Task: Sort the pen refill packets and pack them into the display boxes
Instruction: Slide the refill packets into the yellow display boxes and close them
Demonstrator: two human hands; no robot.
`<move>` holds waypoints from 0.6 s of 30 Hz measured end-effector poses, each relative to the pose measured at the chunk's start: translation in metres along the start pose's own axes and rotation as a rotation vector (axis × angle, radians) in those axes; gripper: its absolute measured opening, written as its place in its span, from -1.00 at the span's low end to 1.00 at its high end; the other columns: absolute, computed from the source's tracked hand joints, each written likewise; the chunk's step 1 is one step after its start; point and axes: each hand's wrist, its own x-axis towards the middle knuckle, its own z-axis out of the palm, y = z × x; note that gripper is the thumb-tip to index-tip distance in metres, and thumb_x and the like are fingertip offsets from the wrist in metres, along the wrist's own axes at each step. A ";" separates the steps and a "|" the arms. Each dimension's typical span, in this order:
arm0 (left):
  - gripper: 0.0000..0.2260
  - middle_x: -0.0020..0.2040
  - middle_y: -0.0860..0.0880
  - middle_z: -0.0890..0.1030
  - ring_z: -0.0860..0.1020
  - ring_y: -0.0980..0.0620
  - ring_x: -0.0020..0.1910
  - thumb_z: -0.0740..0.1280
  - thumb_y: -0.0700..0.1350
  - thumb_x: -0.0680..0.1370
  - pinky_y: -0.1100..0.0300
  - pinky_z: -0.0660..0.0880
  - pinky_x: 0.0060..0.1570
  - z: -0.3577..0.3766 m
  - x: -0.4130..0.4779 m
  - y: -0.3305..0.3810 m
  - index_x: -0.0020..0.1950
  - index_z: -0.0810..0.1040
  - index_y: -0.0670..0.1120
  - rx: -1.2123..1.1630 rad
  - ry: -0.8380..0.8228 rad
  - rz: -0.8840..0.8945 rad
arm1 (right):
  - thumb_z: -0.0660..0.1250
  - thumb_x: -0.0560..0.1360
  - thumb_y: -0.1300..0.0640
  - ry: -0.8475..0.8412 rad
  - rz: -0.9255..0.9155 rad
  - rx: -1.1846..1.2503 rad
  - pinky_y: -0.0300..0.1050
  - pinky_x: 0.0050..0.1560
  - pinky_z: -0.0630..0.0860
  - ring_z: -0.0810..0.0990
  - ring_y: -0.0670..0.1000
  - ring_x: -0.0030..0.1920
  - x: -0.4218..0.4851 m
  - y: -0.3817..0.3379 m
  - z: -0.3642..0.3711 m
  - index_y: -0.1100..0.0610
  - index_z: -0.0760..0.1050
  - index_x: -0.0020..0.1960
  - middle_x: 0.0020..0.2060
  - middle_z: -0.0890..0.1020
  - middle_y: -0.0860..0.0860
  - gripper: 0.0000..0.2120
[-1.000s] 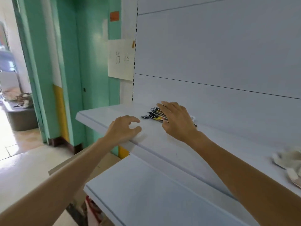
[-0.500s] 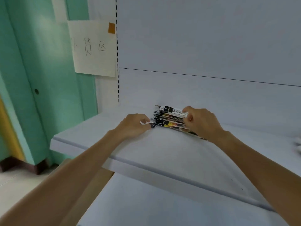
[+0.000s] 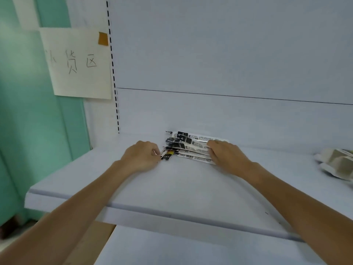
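A loose stack of pen refill packets (image 3: 191,145), black and white with a yellow-marked one at the bottom left, lies on the white shelf (image 3: 172,184) close to the back panel. My left hand (image 3: 142,155) has its fingers curled at the stack's left end and pinches the packet ends there. My right hand (image 3: 226,153) grips the stack's right end, fingers curled over the packets. The packets' right ends are hidden under that hand. No display box is in view.
A paper sign (image 3: 76,64) with handwriting hangs on the green wall at the left, beside the slotted shelf upright (image 3: 114,83). Pale cardboard trays (image 3: 338,163) sit at the shelf's right edge. A lower shelf (image 3: 191,249) juts out below.
The camera has come closer to the shelf. Both hands moved from flat on the shelf onto the two ends of the packet stack and gathered it between them.
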 end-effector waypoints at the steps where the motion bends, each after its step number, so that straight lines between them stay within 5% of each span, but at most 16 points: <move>1: -0.82 0.03 0.05 0.60 0.52 0.02 0.01 0.27 -0.03 0.52 0.21 0.36 -0.09 0.000 0.001 0.001 0.08 0.57 0.02 0.018 0.016 -0.004 | -0.03 0.63 0.10 0.022 -0.011 -0.003 -0.08 -0.17 0.29 0.50 0.16 0.01 -0.001 0.000 0.000 0.17 0.33 0.11 0.05 0.51 0.07 -0.78; 8: -0.58 0.14 0.03 0.54 0.49 -0.01 0.15 0.33 0.20 0.46 0.18 0.37 -0.01 0.006 0.008 0.004 0.20 0.50 -0.02 0.126 0.023 -0.025 | -0.01 0.62 0.17 0.030 -0.067 0.000 -0.01 -0.17 0.36 0.46 0.13 -0.12 -0.006 -0.015 -0.001 0.16 0.28 0.11 -0.03 0.52 0.09 -0.86; 11: -0.72 0.13 -0.06 0.55 0.53 -0.07 0.08 0.33 0.06 0.49 0.13 0.47 0.04 0.007 0.009 -0.001 0.12 0.56 -0.05 0.084 -0.016 -0.017 | 0.13 0.56 0.25 0.082 -0.122 -0.048 -0.05 -0.20 0.35 0.52 0.14 -0.04 -0.006 -0.018 0.003 0.16 0.35 0.14 -0.04 0.55 0.06 -0.83; 14: -0.82 0.08 -0.06 0.56 0.53 -0.09 0.02 0.25 -0.06 0.52 0.16 0.43 -0.06 -0.003 0.007 -0.001 0.04 0.58 -0.06 0.113 0.069 -0.039 | 0.23 0.46 0.22 0.193 -0.321 -0.082 -0.15 -0.36 0.41 0.58 0.09 -0.26 -0.006 -0.019 0.006 0.16 0.49 -0.02 -0.25 0.59 0.03 -0.88; 18: -0.85 0.01 -0.06 0.59 0.46 -0.09 -0.12 0.17 -0.12 0.54 0.16 0.32 -0.16 -0.016 0.003 -0.010 -0.02 0.53 -0.03 0.125 0.291 -0.113 | 0.08 0.59 0.09 0.005 -0.290 -0.044 -0.08 0.01 0.41 0.52 0.05 0.09 -0.004 -0.020 0.008 0.11 0.46 0.21 0.08 0.56 0.02 -0.71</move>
